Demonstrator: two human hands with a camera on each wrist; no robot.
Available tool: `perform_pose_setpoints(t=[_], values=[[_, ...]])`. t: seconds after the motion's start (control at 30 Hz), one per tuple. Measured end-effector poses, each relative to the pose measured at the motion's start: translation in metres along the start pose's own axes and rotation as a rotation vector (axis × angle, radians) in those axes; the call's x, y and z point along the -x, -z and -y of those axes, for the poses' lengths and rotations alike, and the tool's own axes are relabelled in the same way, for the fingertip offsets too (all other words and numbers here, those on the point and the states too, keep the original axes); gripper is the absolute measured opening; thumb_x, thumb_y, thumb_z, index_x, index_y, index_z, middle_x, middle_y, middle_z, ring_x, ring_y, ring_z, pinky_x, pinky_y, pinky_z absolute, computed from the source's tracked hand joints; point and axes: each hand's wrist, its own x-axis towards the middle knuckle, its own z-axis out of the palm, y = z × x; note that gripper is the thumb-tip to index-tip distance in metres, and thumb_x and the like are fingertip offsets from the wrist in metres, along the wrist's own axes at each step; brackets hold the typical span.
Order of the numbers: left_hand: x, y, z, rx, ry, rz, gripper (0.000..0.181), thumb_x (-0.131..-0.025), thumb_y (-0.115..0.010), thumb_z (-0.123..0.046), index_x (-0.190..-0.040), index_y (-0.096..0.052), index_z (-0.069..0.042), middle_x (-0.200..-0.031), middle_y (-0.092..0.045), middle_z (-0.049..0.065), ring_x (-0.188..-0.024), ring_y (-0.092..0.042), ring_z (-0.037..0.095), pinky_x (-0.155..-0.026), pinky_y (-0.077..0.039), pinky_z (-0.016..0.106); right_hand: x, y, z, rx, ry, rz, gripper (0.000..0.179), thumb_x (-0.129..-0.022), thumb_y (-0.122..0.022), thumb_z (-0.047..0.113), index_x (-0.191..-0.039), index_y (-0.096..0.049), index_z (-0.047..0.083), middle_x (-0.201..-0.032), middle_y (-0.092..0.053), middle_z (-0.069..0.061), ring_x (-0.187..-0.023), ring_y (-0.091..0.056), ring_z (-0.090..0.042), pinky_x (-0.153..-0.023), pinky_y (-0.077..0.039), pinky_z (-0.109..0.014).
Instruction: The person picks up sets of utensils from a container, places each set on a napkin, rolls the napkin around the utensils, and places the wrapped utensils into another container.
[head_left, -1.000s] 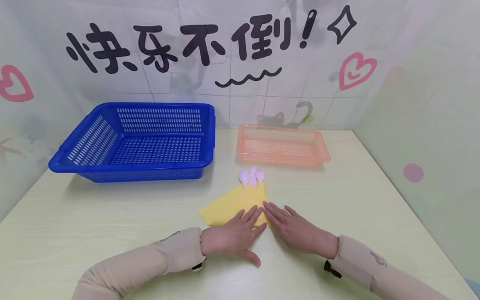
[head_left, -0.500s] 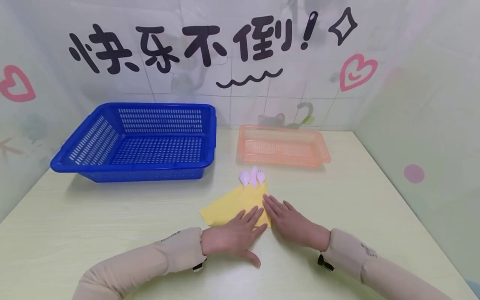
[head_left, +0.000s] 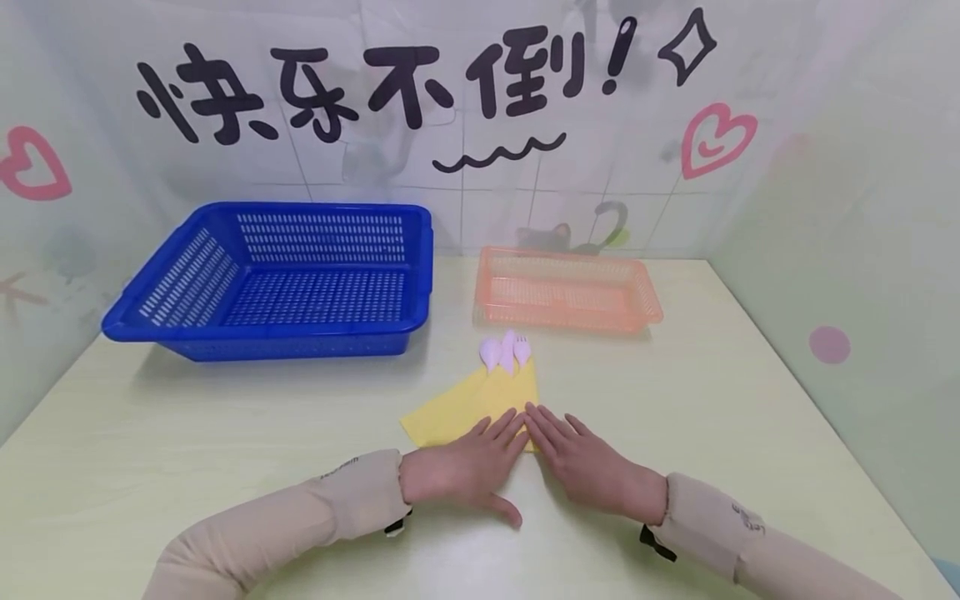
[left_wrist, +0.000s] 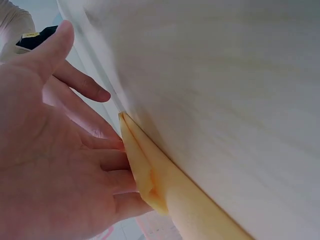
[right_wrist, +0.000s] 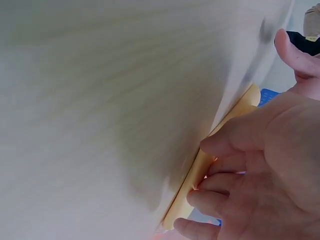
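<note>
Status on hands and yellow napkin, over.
Left hand, right hand touching yellow napkin. Spoon, knife, fork poking past its far edge. Nothing visibly in the way.

The head view looks forward and down at the yellow cloth (head_left: 467, 405) from above; both wrist views face it low and close from its near side; all share it.
</note>
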Motion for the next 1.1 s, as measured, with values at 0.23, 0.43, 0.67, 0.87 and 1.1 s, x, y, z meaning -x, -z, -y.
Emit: perform_pose_setpoints(t=[0.23,0.43,0.67,0.87,1.1], values=[[0.009,0.001,0.004,-0.02,0.058,0.043,0.094,-0.075,-0.047,-0.066,-0.14,-0.023,-0.002,-0.148,-0.01,0.014,-0.135,-0.006,0.025,-0.106,-0.02,0.037,0.0,0.003,-0.002,0.031,-0.003,0.008,0.054,-0.078,-0.053,0.001,-0.13,-0.038,-0.006,-0.138,-0.033,-0.02,-0.127,-0.033,-0.028,-0.094,-0.037,-0.043],[0.019,0.001,0.003,-0.058,0.111,0.046,0.092,-0.075,-0.046,-0.067,-0.138,-0.028,-0.002,-0.146,-0.015,0.015,-0.135,-0.013,0.026,-0.105,-0.021,0.041,-0.002,0.005,-0.002,0.042,-0.006,-0.001,0.055,-0.078,-0.055,0.002,-0.131,-0.04,-0.002,-0.138,-0.034,-0.018,-0.125,-0.036,-0.027,-0.093,-0.038,-0.044],[0.027,-0.002,0.003,-0.04,0.159,0.046,0.092,-0.075,-0.047,-0.066,-0.137,-0.029,-0.001,-0.146,-0.019,0.015,-0.133,-0.018,0.026,-0.104,-0.023,0.045,-0.008,0.004,-0.002,0.087,0.026,-0.087,0.058,-0.074,-0.06,0.002,-0.13,-0.044,0.008,-0.131,-0.042,-0.018,-0.117,-0.044,-0.028,-0.088,-0.042,-0.042],[0.029,-0.003,0.006,-0.014,0.151,0.041,0.09,-0.077,-0.046,-0.065,-0.137,-0.03,0.0,-0.145,-0.021,0.015,-0.133,-0.019,0.026,-0.103,-0.024,0.044,-0.016,0.006,-0.003,0.114,0.109,-0.11,0.055,-0.075,-0.061,0.004,-0.127,-0.047,0.006,-0.133,-0.043,-0.011,-0.123,-0.039,-0.023,-0.093,-0.038,-0.043],[0.03,-0.002,0.007,-0.036,0.13,0.046,0.09,-0.078,-0.045,-0.065,-0.137,-0.028,0.001,-0.144,-0.021,0.015,-0.133,-0.019,0.027,-0.102,-0.026,0.045,-0.027,0.009,0.0,0.084,0.21,-0.066,0.05,-0.083,-0.051,0.007,-0.132,-0.042,0.007,-0.14,-0.036,-0.004,-0.128,-0.033,-0.018,-0.098,-0.032,-0.044]])
